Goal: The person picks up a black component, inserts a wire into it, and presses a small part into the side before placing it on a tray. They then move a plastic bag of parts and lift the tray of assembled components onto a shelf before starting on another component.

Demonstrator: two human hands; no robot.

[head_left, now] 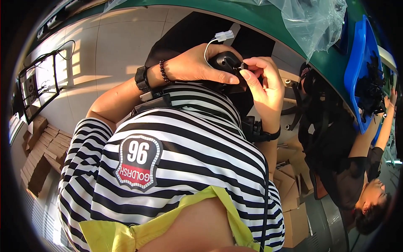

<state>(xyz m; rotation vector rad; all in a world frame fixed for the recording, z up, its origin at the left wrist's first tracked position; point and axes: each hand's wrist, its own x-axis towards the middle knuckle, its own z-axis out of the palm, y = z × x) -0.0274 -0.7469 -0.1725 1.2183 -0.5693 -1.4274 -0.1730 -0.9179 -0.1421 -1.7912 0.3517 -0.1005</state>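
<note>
My left hand [191,65] is wrapped round a black, rounded plastic housing [224,61] held above my lap. A white wire runs up beside that hand to a clear-white plug connector [224,35], which hangs free past the knuckles. On the other side, my right hand [268,82] is closed in a pinch at the housing's right end. Between its thumb and index finger sits a small dark round piece [243,67], at or touching the housing; its exact kind is too small to tell. The underside of the housing is hidden by my fingers.
A green worktop [252,19] edges the far side, with a clear plastic bag [312,25] hanging over it. At right, a blue tray [357,63] holds black parts, beside another person [340,168] at work. Cardboard pieces [48,151] are stacked at the left.
</note>
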